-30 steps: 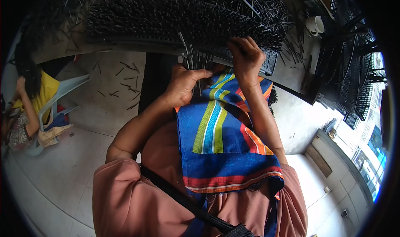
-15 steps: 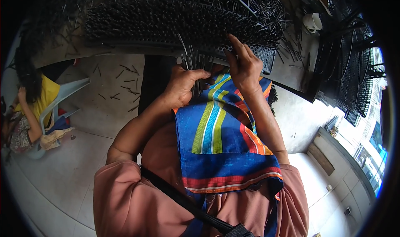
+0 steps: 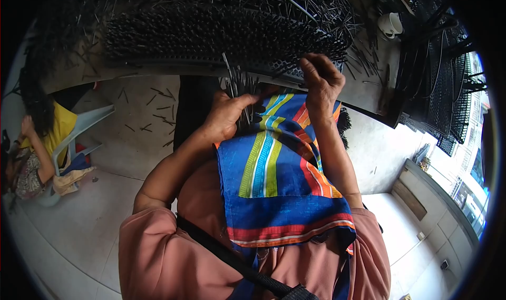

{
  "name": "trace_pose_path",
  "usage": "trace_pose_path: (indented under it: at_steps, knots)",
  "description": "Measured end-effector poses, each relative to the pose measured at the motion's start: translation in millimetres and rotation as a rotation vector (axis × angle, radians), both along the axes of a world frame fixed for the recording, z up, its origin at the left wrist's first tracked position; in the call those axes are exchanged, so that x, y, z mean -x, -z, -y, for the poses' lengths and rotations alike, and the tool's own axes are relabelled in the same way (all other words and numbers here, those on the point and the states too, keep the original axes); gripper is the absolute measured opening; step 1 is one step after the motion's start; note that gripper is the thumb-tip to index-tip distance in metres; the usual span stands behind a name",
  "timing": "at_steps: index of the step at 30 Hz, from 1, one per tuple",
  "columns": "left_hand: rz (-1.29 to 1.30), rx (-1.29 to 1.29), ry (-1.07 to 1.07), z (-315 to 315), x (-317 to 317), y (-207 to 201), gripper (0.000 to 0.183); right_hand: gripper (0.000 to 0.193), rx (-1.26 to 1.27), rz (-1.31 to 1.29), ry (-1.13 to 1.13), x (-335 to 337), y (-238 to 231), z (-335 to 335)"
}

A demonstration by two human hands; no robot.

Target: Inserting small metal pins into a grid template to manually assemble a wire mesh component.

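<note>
My left hand (image 3: 227,113) is wrapped round a bundle of thin dark sticks (image 3: 240,83), which point up between thumb and fingers. One paler stick stands out at the bundle's left side. My right hand (image 3: 324,81) is raised by the right front edge of a black perforated tray (image 3: 184,62), its fingers curled together in a pinch. Whatever is between those fingertips is too dark and small to make out. Packed upright sticks (image 3: 221,35) fill most of the tray, while some holes show along its front right.
Loose dark sticks (image 3: 316,7) lie heaped behind the tray. A white cup (image 3: 390,25) stands at the right, near stacked black mesh racks (image 3: 437,73). A striped blue cloth (image 3: 274,163) covers my lap. Another person (image 3: 34,152) sits at left by a pale chair (image 3: 84,123).
My right hand has moved right from over the tray's upright sticks, and its extended fingers have curled in. My left hand keeps the bundle in nearly the same place.
</note>
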State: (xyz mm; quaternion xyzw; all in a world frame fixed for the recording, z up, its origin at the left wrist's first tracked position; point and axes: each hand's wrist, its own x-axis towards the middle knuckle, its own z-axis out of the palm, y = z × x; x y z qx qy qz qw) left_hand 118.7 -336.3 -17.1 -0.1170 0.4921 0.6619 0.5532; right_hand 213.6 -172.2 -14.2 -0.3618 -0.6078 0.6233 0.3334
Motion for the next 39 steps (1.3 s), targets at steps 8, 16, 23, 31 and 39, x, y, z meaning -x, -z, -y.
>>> trace_pose_path:
  at_steps: [8,16,23,31,39]
  knots:
    - [-0.029,0.068,0.153,15,-12,12,0.018,0.011,-0.508,0.058,-0.114,-3,0,-12]
    - [-0.265,-0.046,0.115,11,-16,3,0.007,0.017,-0.6,0.02,-0.215,-16,11,-9]
    - [-0.366,-0.084,0.008,2,-15,0,0.012,0.02,-1.21,0.107,-0.445,-28,15,13]
    - [-0.251,-0.003,0.056,-1,-8,1,0.011,0.014,-0.548,0.203,-0.238,-5,7,-11]
    - [-0.137,-0.013,0.075,-3,-3,9,0.015,0.015,-0.615,0.294,-0.254,9,5,-13]
